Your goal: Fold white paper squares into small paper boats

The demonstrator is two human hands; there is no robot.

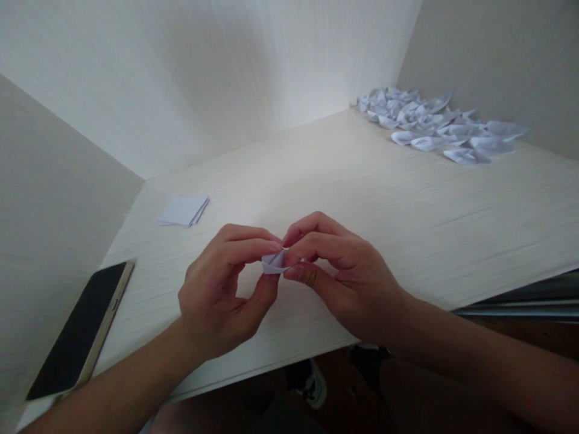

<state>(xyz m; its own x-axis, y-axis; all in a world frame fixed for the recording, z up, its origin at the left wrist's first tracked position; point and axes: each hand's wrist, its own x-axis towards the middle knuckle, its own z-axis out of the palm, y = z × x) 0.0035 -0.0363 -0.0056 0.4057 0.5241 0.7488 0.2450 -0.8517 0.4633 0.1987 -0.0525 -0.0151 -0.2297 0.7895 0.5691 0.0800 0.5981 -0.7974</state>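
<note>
A small white folded paper boat (274,263) is pinched between both hands above the front part of the table. My left hand (228,283) grips its left end, fingers over the top and thumb beneath. My right hand (348,271) closes on the right end with thumb and fingertips, which cover that side of the paper. The fingertips of both hands nearly meet at the top edge.
A small stack of white paper (183,211) lies at the left on the table (289,175). Nearer stands a phone (81,331) lying flat by the left wall. Many folded paper boats (425,123) are heaped at the back right. Walls enclose the table's back and sides.
</note>
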